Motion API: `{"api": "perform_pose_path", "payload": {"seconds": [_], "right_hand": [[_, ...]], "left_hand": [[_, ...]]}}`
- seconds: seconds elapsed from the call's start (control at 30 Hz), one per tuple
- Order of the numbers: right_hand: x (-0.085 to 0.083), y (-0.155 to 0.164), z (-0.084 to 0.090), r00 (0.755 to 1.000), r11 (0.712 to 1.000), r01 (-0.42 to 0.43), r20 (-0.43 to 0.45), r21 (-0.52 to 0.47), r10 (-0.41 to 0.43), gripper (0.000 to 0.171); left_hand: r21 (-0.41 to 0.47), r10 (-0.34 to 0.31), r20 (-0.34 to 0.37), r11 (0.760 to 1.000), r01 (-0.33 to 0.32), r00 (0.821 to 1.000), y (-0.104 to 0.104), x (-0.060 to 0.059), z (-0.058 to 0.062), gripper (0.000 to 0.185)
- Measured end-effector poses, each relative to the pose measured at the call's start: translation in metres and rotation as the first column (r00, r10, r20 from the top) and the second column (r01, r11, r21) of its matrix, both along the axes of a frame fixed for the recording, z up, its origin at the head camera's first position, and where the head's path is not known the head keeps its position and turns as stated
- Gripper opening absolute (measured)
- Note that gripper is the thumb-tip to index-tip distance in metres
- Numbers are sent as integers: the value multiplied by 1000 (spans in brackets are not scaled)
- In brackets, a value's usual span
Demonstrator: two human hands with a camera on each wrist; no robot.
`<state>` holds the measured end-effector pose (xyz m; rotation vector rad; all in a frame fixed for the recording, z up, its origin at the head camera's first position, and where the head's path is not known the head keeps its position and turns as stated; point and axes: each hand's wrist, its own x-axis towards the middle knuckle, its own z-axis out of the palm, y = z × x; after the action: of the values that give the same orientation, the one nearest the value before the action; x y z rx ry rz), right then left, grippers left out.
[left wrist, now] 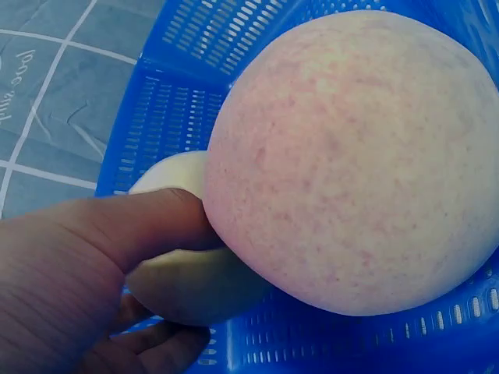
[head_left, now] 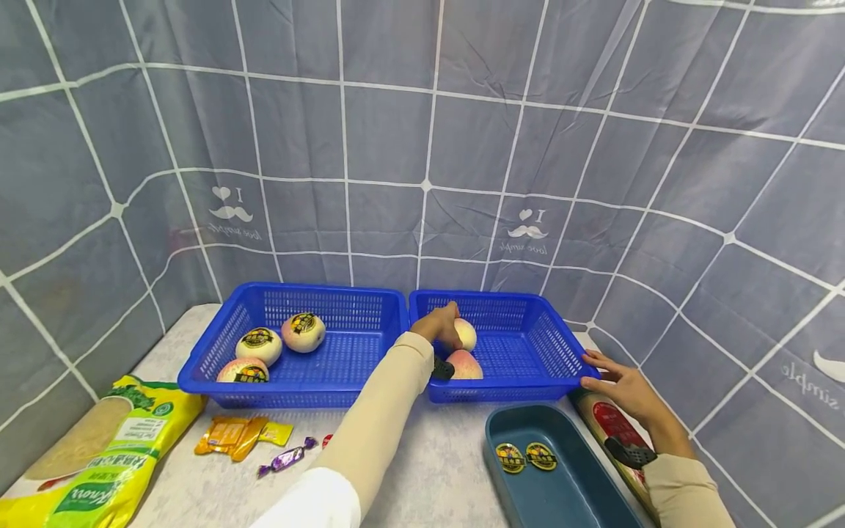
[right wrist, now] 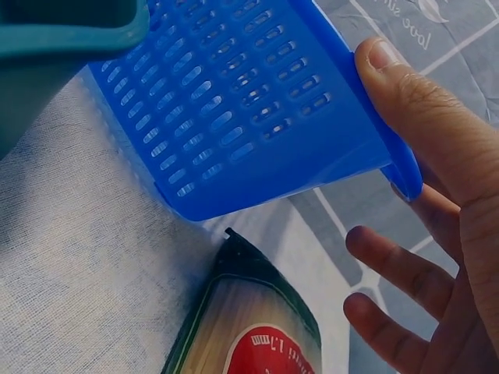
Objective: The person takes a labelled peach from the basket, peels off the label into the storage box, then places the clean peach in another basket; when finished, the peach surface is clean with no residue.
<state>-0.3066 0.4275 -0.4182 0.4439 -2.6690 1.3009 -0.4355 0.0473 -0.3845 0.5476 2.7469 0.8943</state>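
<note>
Two blue baskets stand side by side at the back of the table. My left hand [head_left: 451, 327] reaches into the right basket [head_left: 508, 392] and curls its thumb and fingers round a pale peach [head_left: 466, 334]. In the left wrist view that hand [left wrist: 117, 265] holds the pale peach [left wrist: 183, 292], which touches a larger pink peach [left wrist: 351, 156] lying in the basket [left wrist: 156, 117]. My right hand [head_left: 604, 369] rests at the basket's front right corner. Its thumb [right wrist: 405, 93] lies on the rim [right wrist: 234, 117]; the fingers are straight and apart below.
The left basket [head_left: 297, 396] holds three stickered peaches [head_left: 259, 345]. A teal tray [head_left: 561, 484] with two stickers [head_left: 526, 456] sits at the front right, beside a pasta packet [head_left: 610, 425] [right wrist: 249, 327]. A yellow-green bag [head_left: 99, 447] and wrapped candies [head_left: 240, 434] lie at the front left.
</note>
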Motion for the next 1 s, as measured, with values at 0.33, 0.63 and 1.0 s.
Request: {"api": "perform_pose_path", "payload": {"seconds": [0.33,0.63,1.0], "right_hand": [[0,-2,-3,1000,1000,-2,-6,21,2,52],[-5,-2,5,999,997,-21,-45,69,24,51],[-23,-46,61,994,968,39,-108,248,-13,75]], "left_hand": [[-105,-13,18,994,14,1000,-4,4,3,75],[104,-165,-110,979,177,980,-57,17,37,82],[149,-100,-330,976,157,939,-258,125,58,77]]}}
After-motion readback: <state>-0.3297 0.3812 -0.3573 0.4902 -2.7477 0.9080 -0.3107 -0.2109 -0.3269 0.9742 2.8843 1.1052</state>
